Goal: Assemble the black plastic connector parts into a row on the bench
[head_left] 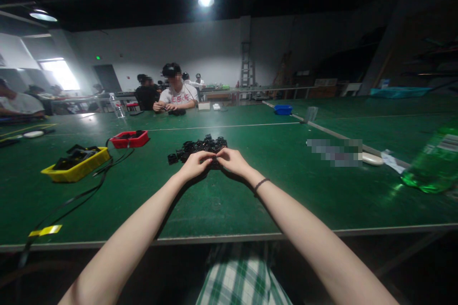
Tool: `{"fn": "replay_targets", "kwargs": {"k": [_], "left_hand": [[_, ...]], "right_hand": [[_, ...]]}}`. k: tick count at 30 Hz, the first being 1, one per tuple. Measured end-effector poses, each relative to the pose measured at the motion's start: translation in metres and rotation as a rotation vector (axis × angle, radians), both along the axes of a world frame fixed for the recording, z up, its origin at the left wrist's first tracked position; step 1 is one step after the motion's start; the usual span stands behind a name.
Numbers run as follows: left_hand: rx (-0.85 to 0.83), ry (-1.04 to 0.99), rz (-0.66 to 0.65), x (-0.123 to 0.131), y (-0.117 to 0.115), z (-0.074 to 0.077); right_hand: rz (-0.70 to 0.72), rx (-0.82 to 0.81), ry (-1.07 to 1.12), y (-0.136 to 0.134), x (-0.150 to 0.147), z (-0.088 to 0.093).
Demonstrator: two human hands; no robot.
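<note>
Both my hands meet over the green table point(229, 200), just in front of a pile of small black plastic parts point(198, 146). My left hand point(195, 164) and my right hand point(232, 160) have their fingers curled and pinched together on one small black part point(214, 162) held between them. A dark band circles my right wrist.
A yellow bin point(77, 164) and a red tray point(129, 139) with black parts sit at left, with cables trailing. A green bottle point(434, 162) stands at right, a blue bin point(283, 109) farther back. Other people sit at the far side of the table.
</note>
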State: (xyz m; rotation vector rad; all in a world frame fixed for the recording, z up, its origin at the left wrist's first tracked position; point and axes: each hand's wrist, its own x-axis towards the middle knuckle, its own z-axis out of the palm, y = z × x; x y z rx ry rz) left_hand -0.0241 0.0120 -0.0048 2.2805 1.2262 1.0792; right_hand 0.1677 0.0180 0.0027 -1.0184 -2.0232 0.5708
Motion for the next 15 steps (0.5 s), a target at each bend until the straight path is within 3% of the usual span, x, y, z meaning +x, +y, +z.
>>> {"fn": "replay_targets", "kwargs": {"k": [15], "left_hand": [[0.002, 0.002, -0.007, 0.0, 0.0003, 0.0001]], "right_hand": [[-0.014, 0.017, -0.015, 0.0011, -0.0007, -0.0002]]}}
